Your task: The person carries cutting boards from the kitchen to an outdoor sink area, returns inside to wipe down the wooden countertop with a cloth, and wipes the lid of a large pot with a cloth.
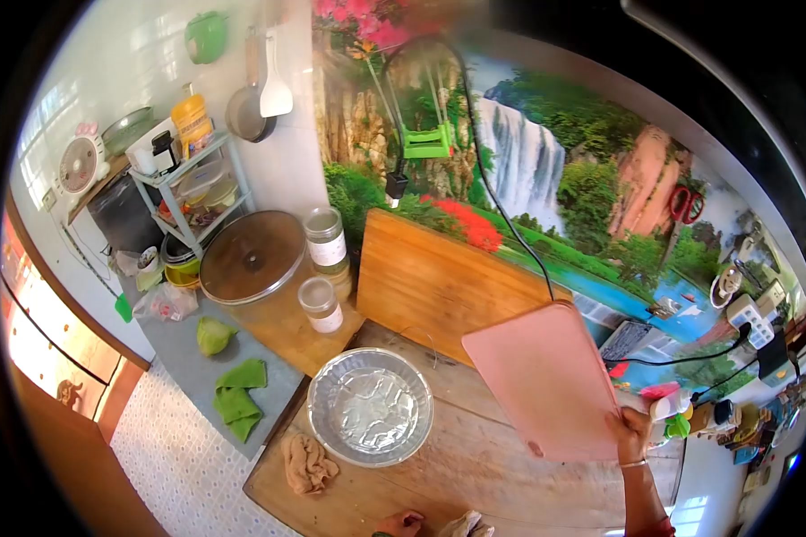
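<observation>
Because the right hand (633,434) pinches the pink board (542,380) at 4 o'clock, likely steadying its tilt, it's supported; left hand (401,524), 6 o'clock: can't tell.

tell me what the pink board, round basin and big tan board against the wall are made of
Pink board: probably plastic, smooth, evenly coloured, no visible grain.
Basin: shiny, perhaps clear plastic or thin metal; glare leaves it open.
Tan board: likely wood, smooth finish, with faint grain streaks.
</observation>
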The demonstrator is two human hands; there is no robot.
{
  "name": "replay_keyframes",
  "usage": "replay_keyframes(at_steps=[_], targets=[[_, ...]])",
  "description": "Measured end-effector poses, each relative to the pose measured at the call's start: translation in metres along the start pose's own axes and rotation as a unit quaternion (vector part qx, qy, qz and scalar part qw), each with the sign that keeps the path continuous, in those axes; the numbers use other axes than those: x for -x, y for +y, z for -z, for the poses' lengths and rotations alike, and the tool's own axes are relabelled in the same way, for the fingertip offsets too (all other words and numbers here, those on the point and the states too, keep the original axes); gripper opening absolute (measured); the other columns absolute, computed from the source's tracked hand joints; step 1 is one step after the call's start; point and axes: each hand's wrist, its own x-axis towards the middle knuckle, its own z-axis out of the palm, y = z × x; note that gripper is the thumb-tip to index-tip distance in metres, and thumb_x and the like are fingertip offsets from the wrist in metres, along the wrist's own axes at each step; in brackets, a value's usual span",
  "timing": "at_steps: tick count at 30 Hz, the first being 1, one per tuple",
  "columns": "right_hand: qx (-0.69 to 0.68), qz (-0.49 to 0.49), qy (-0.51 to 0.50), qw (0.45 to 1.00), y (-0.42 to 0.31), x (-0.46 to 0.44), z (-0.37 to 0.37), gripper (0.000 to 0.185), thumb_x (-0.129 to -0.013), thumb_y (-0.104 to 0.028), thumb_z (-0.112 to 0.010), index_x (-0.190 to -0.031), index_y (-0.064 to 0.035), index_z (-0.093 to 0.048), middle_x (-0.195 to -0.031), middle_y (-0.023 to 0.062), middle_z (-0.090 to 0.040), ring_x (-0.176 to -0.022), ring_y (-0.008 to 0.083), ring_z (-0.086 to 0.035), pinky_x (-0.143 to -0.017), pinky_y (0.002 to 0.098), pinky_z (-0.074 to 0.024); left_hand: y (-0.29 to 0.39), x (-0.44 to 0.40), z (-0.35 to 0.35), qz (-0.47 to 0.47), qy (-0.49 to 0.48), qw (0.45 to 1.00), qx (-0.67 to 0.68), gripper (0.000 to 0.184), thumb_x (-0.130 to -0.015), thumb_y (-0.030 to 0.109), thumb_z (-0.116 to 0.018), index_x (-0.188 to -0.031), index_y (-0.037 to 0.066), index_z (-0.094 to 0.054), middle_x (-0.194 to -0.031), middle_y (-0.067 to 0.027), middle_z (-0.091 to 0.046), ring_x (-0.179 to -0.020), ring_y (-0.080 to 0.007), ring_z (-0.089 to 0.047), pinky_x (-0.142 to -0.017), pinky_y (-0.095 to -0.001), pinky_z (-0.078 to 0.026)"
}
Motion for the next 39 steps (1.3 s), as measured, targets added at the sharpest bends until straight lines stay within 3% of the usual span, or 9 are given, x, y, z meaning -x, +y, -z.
replay_keyframes(at_steps=[7, 9, 12, 16, 21, 23, 30, 32, 39], targets=[[-0.197, -0.180, 0.082, 0.960, 0.042, 0.075, 0.036, 0.014, -0.069, -0.008, -0.062, -0.059, -0.0010, -0.056, -0.056, -0.0035, -0.047, -0.054, 0.0080, -0.043, -0.050, 0.0242, -0.0344, 0.092, -0.007, 0.002, -0.149, -0.049, 0.986, 0.063, 0.035, -0.085, 0.022, -0.051, -0.112, 0.000, -0.049, -0.105, -0.0127, -0.056, -0.098, -0.0195, -0.053, -0.083, -0.0302, -0.043], [-0.291, -0.231, 0.032, 0.928, 0.022, 0.092, 0.040, 0.012, -0.072, -0.010, -0.061, -0.068, 0.0011, -0.060, -0.063, 0.0006, -0.054, -0.057, 0.0099, -0.050, -0.052, 0.0240, -0.0393, 0.135, -0.004, -0.014, -0.115, -0.065, 0.923, 0.361, 0.039, -0.087, 0.021, -0.047, -0.118, -0.002, -0.042, -0.103, -0.0114, -0.055, -0.097, -0.0181, -0.050, -0.081, -0.0293, -0.042], [-0.411, -0.314, -0.017, 0.856, -0.001, 0.111, 0.033, 0.016, -0.076, -0.012, -0.059, -0.079, 0.0039, -0.061, -0.069, 0.0043, -0.059, -0.057, 0.0113, -0.053, -0.052, 0.0232, -0.0410, 0.224, 0.023, 0.001, -0.165, -0.049, 0.868, 0.465, 0.037, -0.085, 0.015, -0.051, -0.116, -0.002, -0.041, -0.098, -0.0079, -0.054, -0.091, -0.0148, -0.049, -0.076, -0.0260, -0.042], [-0.427, -0.310, -0.006, 0.850, -0.046, 0.123, 0.034, 0.018, -0.078, -0.013, -0.057, -0.080, 0.0039, -0.061, -0.069, 0.0032, -0.058, -0.056, 0.0097, -0.052, -0.051, 0.0213, -0.0395, 0.267, 0.057, 0.026, -0.167, 0.029, 0.934, 0.314, 0.030, -0.075, -0.001, -0.060, -0.102, -0.001, -0.046, -0.090, -0.0058, -0.055, -0.079, -0.0101, -0.051, -0.068, -0.0218, -0.043], [-0.449, -0.245, 0.005, 0.859, -0.053, 0.145, 0.040, 0.016, -0.078, -0.012, -0.058, -0.081, 0.0028, -0.061, -0.069, 0.0019, -0.058, -0.058, 0.0081, -0.051, -0.053, 0.0205, -0.0393, 0.297, 0.092, 0.044, -0.221, 0.042, 0.939, 0.261, 0.034, -0.073, 0.001, -0.064, -0.101, -0.003, -0.046, -0.087, -0.0080, -0.055, -0.074, -0.0116, -0.052, -0.061, -0.0225, -0.044], [-0.452, -0.217, -0.004, 0.865, -0.057, 0.151, 0.043, 0.015, -0.078, -0.011, -0.058, -0.082, 0.0023, -0.061, -0.070, 0.0014, -0.058, -0.059, 0.0076, -0.051, -0.053, 0.0202, -0.0391, 0.296, 0.099, 0.047, -0.247, 0.052, 0.936, 0.246, 0.041, -0.072, 0.002, -0.062, -0.108, -0.005, -0.045, -0.094, -0.0067, -0.054, -0.083, -0.0129, -0.050, -0.075, -0.0254, -0.041], [-0.424, -0.141, -0.019, 0.894, -0.074, 0.163, 0.056, 0.016, -0.076, -0.009, -0.060, -0.086, 0.0026, -0.061, -0.072, 0.0003, -0.057, -0.063, 0.0066, -0.051, -0.055, 0.0206, -0.0389, 0.297, 0.123, 0.044, -0.266, 0.074, 0.923, 0.269, 0.039, -0.072, -0.001, -0.062, -0.106, -0.006, -0.044, -0.093, -0.0092, -0.054, -0.080, -0.0135, -0.051, -0.071, -0.0260, -0.044], [-0.418, -0.135, -0.029, 0.898, -0.078, 0.165, 0.059, 0.017, -0.076, -0.009, -0.060, -0.088, 0.0028, -0.061, -0.073, 0.0004, -0.057, -0.064, 0.0067, -0.051, -0.056, 0.0210, -0.0393, 0.291, 0.124, 0.043, -0.331, 0.103, 0.900, 0.266, 0.044, -0.072, 0.000, -0.062, -0.110, -0.007, -0.041, -0.097, -0.0108, -0.052, -0.085, -0.0156, -0.049, -0.077, -0.0280, -0.041], [-0.433, -0.136, -0.054, 0.890, -0.080, 0.172, 0.060, 0.021, -0.075, -0.008, -0.058, -0.092, 0.0031, -0.060, -0.074, 0.0003, -0.057, -0.066, 0.0069, -0.051, -0.059, 0.0207, -0.0396, 0.291, 0.133, 0.055, -0.324, 0.083, 0.917, 0.219, 0.046, -0.073, 0.003, -0.059, -0.113, -0.009, -0.039, -0.102, -0.0132, -0.050, -0.090, -0.0180, -0.048, -0.080, -0.0288, -0.039]])
